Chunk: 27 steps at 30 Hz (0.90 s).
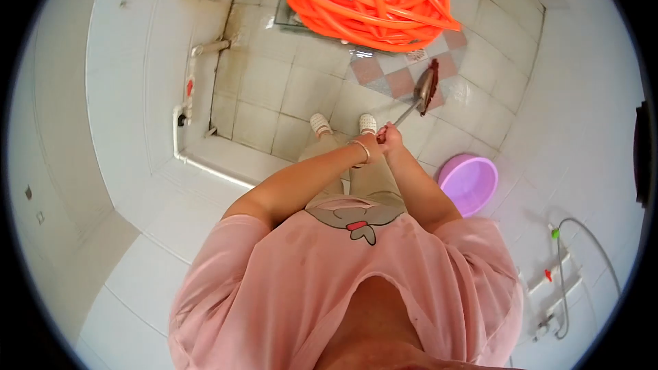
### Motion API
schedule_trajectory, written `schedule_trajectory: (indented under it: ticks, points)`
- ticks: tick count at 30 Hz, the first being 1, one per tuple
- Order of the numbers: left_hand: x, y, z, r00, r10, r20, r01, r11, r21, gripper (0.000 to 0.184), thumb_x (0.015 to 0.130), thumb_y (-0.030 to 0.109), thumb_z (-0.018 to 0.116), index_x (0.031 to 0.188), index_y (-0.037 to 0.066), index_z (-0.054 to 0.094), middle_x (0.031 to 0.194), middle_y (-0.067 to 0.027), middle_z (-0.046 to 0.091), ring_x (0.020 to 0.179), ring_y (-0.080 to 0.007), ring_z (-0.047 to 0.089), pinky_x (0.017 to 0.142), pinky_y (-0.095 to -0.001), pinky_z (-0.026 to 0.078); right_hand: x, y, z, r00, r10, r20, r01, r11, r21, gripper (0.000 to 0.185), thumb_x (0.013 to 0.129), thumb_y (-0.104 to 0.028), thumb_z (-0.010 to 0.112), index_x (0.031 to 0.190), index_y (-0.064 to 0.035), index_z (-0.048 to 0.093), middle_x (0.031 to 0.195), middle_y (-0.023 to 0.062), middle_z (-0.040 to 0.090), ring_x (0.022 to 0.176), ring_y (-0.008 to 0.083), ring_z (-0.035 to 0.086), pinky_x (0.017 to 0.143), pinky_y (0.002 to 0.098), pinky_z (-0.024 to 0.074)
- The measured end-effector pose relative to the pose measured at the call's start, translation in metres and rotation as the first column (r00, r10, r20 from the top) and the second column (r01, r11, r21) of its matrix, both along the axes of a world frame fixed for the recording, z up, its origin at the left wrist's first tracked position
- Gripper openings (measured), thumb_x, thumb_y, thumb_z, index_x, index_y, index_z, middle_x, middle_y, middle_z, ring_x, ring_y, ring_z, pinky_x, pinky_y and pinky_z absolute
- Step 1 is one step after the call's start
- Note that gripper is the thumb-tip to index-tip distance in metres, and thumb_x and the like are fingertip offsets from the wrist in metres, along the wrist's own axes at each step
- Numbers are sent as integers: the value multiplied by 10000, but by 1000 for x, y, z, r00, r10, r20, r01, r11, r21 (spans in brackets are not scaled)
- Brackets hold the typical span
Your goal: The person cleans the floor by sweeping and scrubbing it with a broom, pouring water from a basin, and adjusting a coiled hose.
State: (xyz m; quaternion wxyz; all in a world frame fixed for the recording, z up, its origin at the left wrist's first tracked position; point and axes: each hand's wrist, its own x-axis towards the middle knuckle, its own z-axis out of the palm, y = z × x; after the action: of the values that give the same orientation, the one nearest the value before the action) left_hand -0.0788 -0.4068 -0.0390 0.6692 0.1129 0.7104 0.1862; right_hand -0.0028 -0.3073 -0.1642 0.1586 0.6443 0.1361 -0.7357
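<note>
My left hand, with a bracelet at its wrist, is closed near the handle's end; its fingers are partly hidden. Touching it, my right hand is wrapped round the thin handle of a long-handled tool. The tool's rounded metal head has a dark reddish-brown edge and is over the checkered patch of floor, just below a big coil of orange hose. Whether the head touches the floor is unclear.
A purple basin stands on the right by the wall. White pipes run along the left wall. Taps with a grey hose are at the lower right. My feet in white shoes are on the tiled floor.
</note>
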Motion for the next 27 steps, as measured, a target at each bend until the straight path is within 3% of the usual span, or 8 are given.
schedule_trajectory:
  ticks: [6,8,11,14,18,20,23,27]
  points:
    - [-27,-50,54,984,139,113,-141,990,7,317,757,176,461,1063,93,458,810,-162,563,717,-283,541,633,-352,417,-18,-52,34,945,321,68,-327,938,112,294,854,-287,331,671,-83,437,485,50,430,350,178,371,338,308,319]
    - [-23,-92,73,909,368,198,-381,924,31,280,770,171,457,1036,87,469,615,-67,463,462,-113,421,406,-262,347,-13,-97,42,951,310,17,-310,947,80,236,831,-243,361,753,-43,460,577,100,481,438,207,457,379,335,355]
    - [-26,-127,60,830,493,262,-458,870,-185,345,774,156,460,1115,114,433,624,-53,458,457,-114,411,398,-258,348,-24,-166,13,957,223,186,-252,956,148,215,826,-233,374,771,-47,468,606,92,491,453,211,461,395,339,372]
    - [-20,-138,-26,963,187,-193,-148,968,202,343,794,163,437,1135,129,425,602,-36,454,454,-108,415,388,-257,348,-29,-158,-29,997,54,-58,-43,982,186,226,833,-262,366,731,-67,417,545,75,441,441,193,449,381,330,354]
    - [-83,-47,-60,944,247,218,-265,963,58,314,811,199,418,1112,112,437,572,-27,468,452,-125,447,401,-276,368,-76,-44,-78,872,467,144,-476,746,465,185,776,-158,425,669,-21,488,554,91,461,434,199,433,404,346,357]
    - [-96,-12,-59,983,115,145,-135,981,140,313,810,206,432,1105,104,435,607,-46,486,495,-145,470,449,-289,390,-112,-5,-21,954,109,281,-240,840,486,239,795,-192,411,669,-1,479,556,109,473,438,205,441,406,345,355]
    - [-88,-42,-47,968,-68,-240,136,950,280,332,813,214,436,1124,99,421,650,-72,504,564,-159,495,512,-299,405,-89,-36,-33,982,119,147,-183,796,577,309,815,-242,392,658,12,473,560,112,484,459,210,462,421,344,367]
    - [-78,-174,-37,985,47,-166,16,933,359,362,824,208,427,1166,97,390,681,-68,490,569,-142,465,529,-292,401,-94,-154,41,953,248,174,-302,781,546,306,816,-251,407,653,1,469,525,90,472,425,197,462,386,335,360]
